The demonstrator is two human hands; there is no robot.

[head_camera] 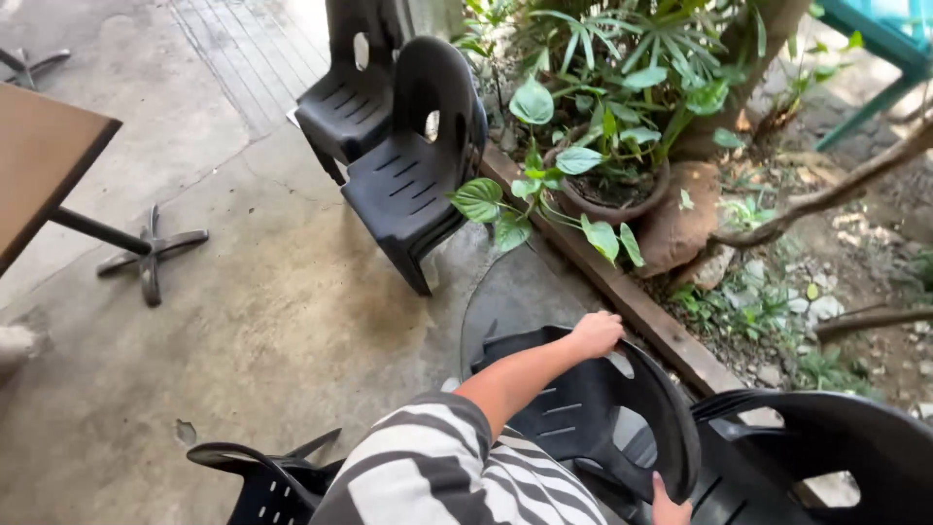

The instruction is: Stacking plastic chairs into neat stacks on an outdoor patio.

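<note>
Concrete floor (272, 331) fills most of the view, stained, with a small chip near the bottom left. A raised planter bed runs diagonally on the right behind a timber edging board (622, 292); leafy pothos-type vines spill over it from a round clay pot (622, 199). A brown tabletop (39, 156) cuts in from the left on a black cross-foot pedestal base (146, 255). Two more black plastic chairs (403, 170) sit up top, one behind the other, pushed against the planter edge, likely to keep the floor open.

Black plastic chair (583, 413) is at bottom centre, tilted, backrest toward the camera, seat slats facing left. Another chair back (836, 437) sits just to its right, touching or nearly so; a third chair's arm (253, 467) pokes in bottom left.

Left hand (595, 333), at the end of a striped sleeve, is curled closed over the top rim of the tilted chair; a grip at the far edge gives leverage to tip or swing it. Right hand (669, 506) is mostly cut off by the frame: fingers press the lower edge of the same backrest, how far wrapped I cannot tell. Two-point hold looks like it steadies the tilt.
</note>
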